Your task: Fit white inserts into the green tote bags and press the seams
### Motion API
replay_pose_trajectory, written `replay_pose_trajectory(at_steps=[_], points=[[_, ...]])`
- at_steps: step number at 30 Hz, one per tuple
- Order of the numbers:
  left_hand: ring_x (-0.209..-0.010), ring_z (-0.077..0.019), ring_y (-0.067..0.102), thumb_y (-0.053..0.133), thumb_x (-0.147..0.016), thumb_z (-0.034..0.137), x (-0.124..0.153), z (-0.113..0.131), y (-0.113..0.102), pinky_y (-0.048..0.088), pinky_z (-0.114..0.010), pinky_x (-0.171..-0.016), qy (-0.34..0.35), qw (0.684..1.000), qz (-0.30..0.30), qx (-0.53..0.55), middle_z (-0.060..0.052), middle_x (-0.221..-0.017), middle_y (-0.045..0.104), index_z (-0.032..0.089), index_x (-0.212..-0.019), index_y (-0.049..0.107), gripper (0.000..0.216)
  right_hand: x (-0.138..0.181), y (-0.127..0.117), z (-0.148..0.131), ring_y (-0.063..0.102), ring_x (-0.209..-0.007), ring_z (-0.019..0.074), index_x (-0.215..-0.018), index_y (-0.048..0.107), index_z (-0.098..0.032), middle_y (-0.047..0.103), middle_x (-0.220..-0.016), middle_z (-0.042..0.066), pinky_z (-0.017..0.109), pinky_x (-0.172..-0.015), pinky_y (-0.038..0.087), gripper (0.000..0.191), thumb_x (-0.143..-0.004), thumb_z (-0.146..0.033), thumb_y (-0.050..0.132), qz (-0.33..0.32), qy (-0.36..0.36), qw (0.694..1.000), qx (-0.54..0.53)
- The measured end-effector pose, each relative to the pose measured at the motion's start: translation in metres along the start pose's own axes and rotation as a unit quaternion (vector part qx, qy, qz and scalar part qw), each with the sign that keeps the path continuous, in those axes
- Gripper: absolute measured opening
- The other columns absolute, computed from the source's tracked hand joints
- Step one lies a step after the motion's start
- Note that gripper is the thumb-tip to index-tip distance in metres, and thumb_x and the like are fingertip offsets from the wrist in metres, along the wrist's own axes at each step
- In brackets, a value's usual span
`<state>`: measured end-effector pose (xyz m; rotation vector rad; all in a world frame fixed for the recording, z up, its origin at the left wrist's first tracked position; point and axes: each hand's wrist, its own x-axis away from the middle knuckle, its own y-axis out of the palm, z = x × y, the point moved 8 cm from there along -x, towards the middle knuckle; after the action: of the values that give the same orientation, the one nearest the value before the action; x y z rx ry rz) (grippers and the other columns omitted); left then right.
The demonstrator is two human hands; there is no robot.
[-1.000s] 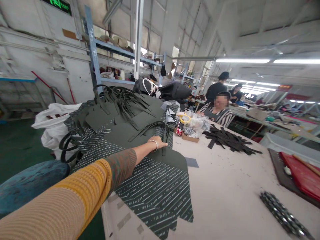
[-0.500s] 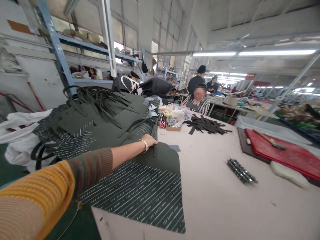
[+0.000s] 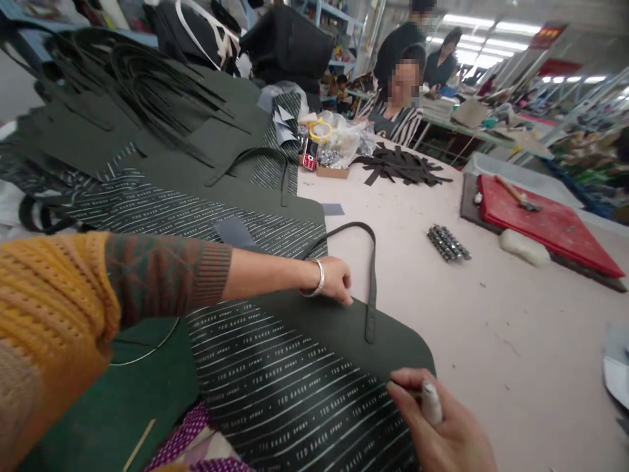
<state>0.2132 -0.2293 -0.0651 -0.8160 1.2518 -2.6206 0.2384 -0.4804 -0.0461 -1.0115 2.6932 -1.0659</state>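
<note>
A dark green bag panel (image 3: 304, 354) with white striped lettering and a loop handle (image 3: 369, 262) lies at the near edge of the pale table (image 3: 466, 308). My left hand (image 3: 337, 280), with a bracelet at the wrist, pinches the panel's upper edge beside the handle's base. My right hand (image 3: 442, 423), one finger wrapped in tape, is closed on the panel's near right corner. Behind lies a stack of similar panels (image 3: 162, 170) with black handles.
A metal chain piece (image 3: 446, 241), a red board (image 3: 545, 219) on a dark mat, a pile of black strips (image 3: 398, 165) and a small box with bags and tape (image 3: 331, 147) lie on the table. A person in a striped top (image 3: 400, 115) sits at the far end.
My view has tilted down. My left hand has pulled one panel off the stack toward me, and my right hand has come in and gripped its corner.
</note>
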Motion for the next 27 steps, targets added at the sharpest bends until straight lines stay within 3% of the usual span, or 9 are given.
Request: replay_pose_trajectory(at_steps=[4,10,16,19,23,25,27], points=[[-0.089,-0.0190,0.065,0.083,-0.058,0.033,0.000,-0.011,-0.019,0.044,-0.024,-0.073,0.035,0.992,-0.036,-0.112,-0.001,-0.095,0.072,0.020,-0.098,0.072,0.044,0.000,0.033,-0.007,0.057,-0.060,0.0134,-0.076,0.068,-0.024,0.064,-0.065,-0.003,0.022,-0.059,0.044,0.030,-0.078,-0.054,0.059,-0.050,0.014,0.999,-0.014],[-0.082,-0.0190,0.062,0.086,-0.054,0.031,-0.008,-0.006,-0.012,0.042,-0.026,-0.069,0.083,0.975,-0.106,-0.176,-0.001,-0.093,0.071,0.020,-0.102,0.068,0.052,-0.006,0.061,-0.013,0.057,-0.061,0.0145,-0.081,0.067,-0.025,0.065,-0.066,-0.003,0.023,-0.059,0.042,0.029,-0.080,-0.052,0.057,-0.117,0.029,0.993,0.005],[-0.063,-0.0170,0.055,0.080,-0.057,0.026,-0.019,-0.016,0.002,0.040,-0.029,-0.065,0.098,0.965,-0.196,-0.143,0.003,-0.061,0.061,0.020,-0.071,0.067,0.021,-0.015,0.075,-0.010,0.062,-0.068,0.0173,-0.086,0.069,-0.024,0.070,-0.075,0.001,0.025,-0.063,0.047,0.034,-0.079,-0.056,0.057,-0.182,0.046,0.981,0.043],[-0.059,-0.0151,0.051,0.079,-0.057,0.022,-0.015,-0.020,0.006,0.038,-0.029,-0.062,0.112,0.960,-0.228,-0.118,0.004,-0.055,0.056,0.019,-0.064,0.062,0.019,-0.021,0.083,-0.007,0.062,-0.070,0.0173,-0.084,0.068,-0.024,0.069,-0.076,0.000,0.025,-0.063,0.047,0.032,-0.080,-0.054,0.057,-0.199,0.048,0.978,0.049],[-0.057,-0.0115,0.046,0.074,-0.063,0.024,-0.008,-0.024,0.011,0.037,-0.025,-0.058,0.127,0.951,-0.281,-0.014,0.005,-0.057,0.054,0.019,-0.068,0.060,0.016,-0.030,0.072,-0.004,0.061,-0.070,0.0165,-0.084,0.069,-0.024,0.068,-0.076,0.000,0.023,-0.062,0.047,0.033,-0.079,-0.056,0.059,-0.182,0.047,0.980,0.059],[-0.056,-0.0099,0.043,0.074,-0.063,0.025,-0.012,-0.021,0.002,0.036,-0.023,-0.057,0.113,0.956,-0.260,0.070,0.005,-0.057,0.051,0.017,-0.068,0.059,0.018,-0.033,0.054,-0.008,0.061,-0.067,0.0156,-0.086,0.070,-0.024,0.068,-0.074,-0.001,0.022,-0.060,0.047,0.036,-0.077,-0.058,0.062,-0.154,0.040,0.985,0.063],[-0.056,-0.0084,0.040,0.074,-0.063,0.025,-0.021,-0.015,-0.011,0.034,-0.021,-0.056,0.092,0.968,-0.201,0.119,0.005,-0.058,0.049,0.016,-0.068,0.057,0.020,-0.034,0.037,-0.016,0.061,-0.063,0.0144,-0.087,0.071,-0.024,0.067,-0.071,-0.001,0.020,-0.057,0.047,0.036,-0.076,-0.058,0.064,-0.125,0.027,0.990,0.062]])
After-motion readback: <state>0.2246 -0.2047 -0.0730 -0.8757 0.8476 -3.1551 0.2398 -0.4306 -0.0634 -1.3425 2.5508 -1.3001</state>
